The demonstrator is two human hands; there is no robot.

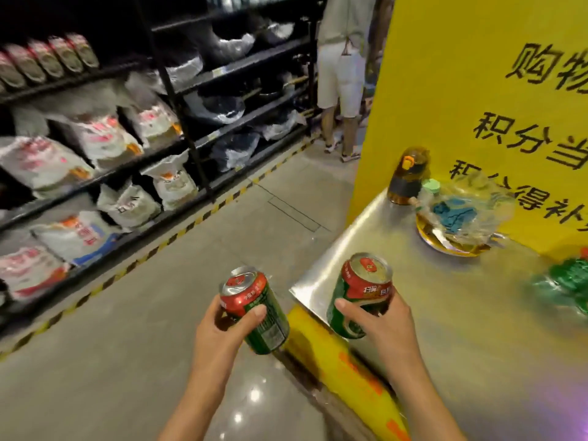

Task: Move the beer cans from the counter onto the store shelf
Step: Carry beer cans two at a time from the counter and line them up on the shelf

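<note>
Far to the left of my hands, the store shelf [95, 173] is holding white sacks. My left hand [222, 326] is gripping a red-and-green beer can [254, 310] above the floor. Just right of it, my right hand [378, 316] is clasping a second can [359, 294] over the steel counter [445, 313] corner.

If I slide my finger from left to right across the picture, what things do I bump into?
Shelf of white bags → can in left hand → can in right hand → brown bottle → plate under plastic wrap → green pack.
</note>
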